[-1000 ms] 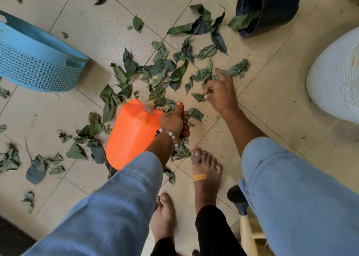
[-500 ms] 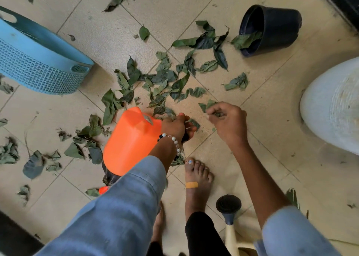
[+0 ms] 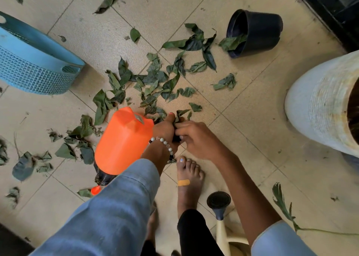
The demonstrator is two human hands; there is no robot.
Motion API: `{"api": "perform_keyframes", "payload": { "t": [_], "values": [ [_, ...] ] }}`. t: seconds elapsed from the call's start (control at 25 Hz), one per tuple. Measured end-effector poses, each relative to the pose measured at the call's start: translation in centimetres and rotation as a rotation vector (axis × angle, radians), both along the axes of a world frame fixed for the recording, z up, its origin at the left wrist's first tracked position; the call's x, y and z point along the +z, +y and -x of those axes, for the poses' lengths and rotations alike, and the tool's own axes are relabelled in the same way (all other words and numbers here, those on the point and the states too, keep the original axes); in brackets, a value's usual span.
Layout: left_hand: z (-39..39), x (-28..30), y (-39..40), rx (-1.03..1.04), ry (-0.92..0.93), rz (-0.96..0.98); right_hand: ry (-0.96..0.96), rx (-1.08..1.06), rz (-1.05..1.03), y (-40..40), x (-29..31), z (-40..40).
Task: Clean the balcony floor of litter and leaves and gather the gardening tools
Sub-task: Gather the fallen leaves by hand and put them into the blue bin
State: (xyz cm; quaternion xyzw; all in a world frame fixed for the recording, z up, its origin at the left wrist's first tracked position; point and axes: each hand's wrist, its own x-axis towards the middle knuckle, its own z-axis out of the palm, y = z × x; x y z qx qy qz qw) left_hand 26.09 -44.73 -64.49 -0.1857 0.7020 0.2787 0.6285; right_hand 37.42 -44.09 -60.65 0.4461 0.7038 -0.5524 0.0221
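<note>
We see a smooth, slightly glossy orange plastic container (image 3: 124,141) on matt, finely speckled beige floor tiles (image 3: 252,120). Limp, matt green leaves (image 3: 155,81) lie crumpled. Far left stands a light-blue plastic basket (image 3: 35,69) with perforated mesh walls; far right, a matt black plastic pot (image 3: 260,32). The sleeves (image 3: 108,217) are soft blue denim cloth.

Green leaves (image 3: 155,81) scattered over tiles (image 3: 242,110)
</note>
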Motion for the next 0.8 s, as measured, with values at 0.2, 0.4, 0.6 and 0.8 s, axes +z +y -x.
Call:
{"api": "perform_keyframes", "payload": {
  "t": [0.2,0.4,0.6,0.8],
  "values": [
    [1.3,-0.5,0.9,0.128,0.066,-0.010,-0.046,-0.893,0.030,3.2,-3.5,-1.9],
    [1.6,-1.8,1.3,-0.037,0.191,-0.074,-0.539,-0.204,-0.304,2.6,-10.2,-0.1],
    [2.0,-2.6,0.8,-0.091,0.217,-0.115,-0.506,-0.107,-0.412,1.4,-11.1,-0.6],
    [1.4,-1.1,1.6,-0.150,0.136,-0.027,0.071,-1.054,0.091,1.6,-6.2,0.5]
  ]
}}
